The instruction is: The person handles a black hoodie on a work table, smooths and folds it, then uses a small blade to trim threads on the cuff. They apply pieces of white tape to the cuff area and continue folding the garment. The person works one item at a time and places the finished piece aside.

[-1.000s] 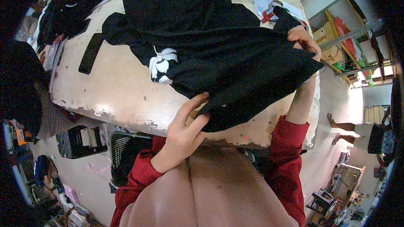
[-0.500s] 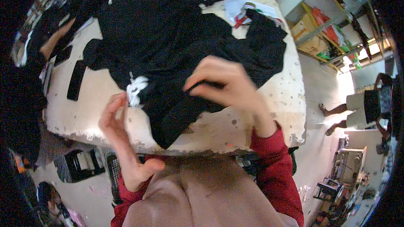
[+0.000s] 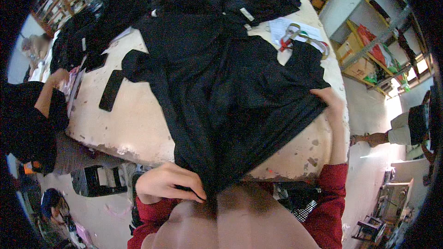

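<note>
Black fabric [image 3: 221, 101] is stretched over the worn pale table [image 3: 92, 124] and drapes past its front edge. My left hand [image 3: 170, 182] has its fingers closed at that hanging lower end, near my lap. My right hand [image 3: 330, 103], slightly blurred, grips the fabric's right edge, pulling it into a taut slant. A narrow black strip [image 3: 110, 90] lies left of the fabric. Coiled coloured tapes [image 3: 290, 37] rest on a white paper [image 3: 279, 30] at the back right.
More black garments [image 3: 258, 0] are piled at the table's far end. A co-worker in black [image 3: 32, 120] works at the left. Shelves [image 3: 374, 50] hold cloth and boxes at right. A standing person [image 3: 401, 129] and a stool [image 3: 369, 230] are beyond the table's right side.
The fabric has been drawn toward me and over the front edge. The white piece on it is out of sight. My left hand has moved lower; my right hand has swung back to the right edge.
</note>
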`<state>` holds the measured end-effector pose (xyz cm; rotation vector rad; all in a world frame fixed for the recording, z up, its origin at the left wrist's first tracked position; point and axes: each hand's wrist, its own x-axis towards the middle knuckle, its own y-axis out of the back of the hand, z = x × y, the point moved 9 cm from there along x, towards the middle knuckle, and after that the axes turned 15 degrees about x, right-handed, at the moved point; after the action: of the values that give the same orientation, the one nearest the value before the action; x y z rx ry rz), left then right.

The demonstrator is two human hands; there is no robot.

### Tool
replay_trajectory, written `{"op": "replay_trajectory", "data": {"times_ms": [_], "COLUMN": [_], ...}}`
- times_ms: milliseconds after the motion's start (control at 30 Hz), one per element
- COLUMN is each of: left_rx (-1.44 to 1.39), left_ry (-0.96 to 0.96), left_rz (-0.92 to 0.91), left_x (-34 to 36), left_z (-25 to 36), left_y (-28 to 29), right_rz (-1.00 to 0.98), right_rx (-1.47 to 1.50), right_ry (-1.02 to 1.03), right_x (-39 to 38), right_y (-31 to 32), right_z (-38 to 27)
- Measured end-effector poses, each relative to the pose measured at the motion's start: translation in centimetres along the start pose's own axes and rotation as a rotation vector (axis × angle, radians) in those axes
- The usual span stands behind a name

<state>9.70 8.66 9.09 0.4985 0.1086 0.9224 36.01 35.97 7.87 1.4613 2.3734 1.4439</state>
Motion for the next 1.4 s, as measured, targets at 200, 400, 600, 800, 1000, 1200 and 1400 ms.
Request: {"op": "replay_trajectory", "data": {"times_ms": [200,400,600,800,1000,1200,1400], "left_rx": [-0.038,-0.058,0.17,0.573,0.941,1.222,1.525], "left_ry": [-0.019,-0.056,-0.331,0.686,0.715,0.847,0.852], "left_rz": [-0.058,-0.103,0.385,1.363,1.517,0.982,0.789], "left_x": [1.1,0.1,-11.6,-24.0,-23.9,-14.1,-8.6], "left_z": [-0.9,-0.3,2.3,3.2,5.4,-7.0,-21.7], "left_y": [-3.7,-3.9,3.0,10.6,18.3,22.8,20.6], "right_rz": [0.459,-0.311,-0.612,-0.596,-1.268,-0.894,-0.199], "right_rx": [-0.111,0.145,-0.233,-0.228,-0.077,0.091,0.303], "right_ry": [0.161,0.922,0.686,0.503,-0.007,-0.391,-0.621], "right_x": [11.0,12.6,15.2,7.5,-7.7,-8.6,-10.4], "right_y": [1.7,-28.5,-30.9,-9.7,3.4,2.7,-0.8], "right_z": [-8.2,-25.1,-17.0,-15.2,-19.2,-9.1,4.4]}}
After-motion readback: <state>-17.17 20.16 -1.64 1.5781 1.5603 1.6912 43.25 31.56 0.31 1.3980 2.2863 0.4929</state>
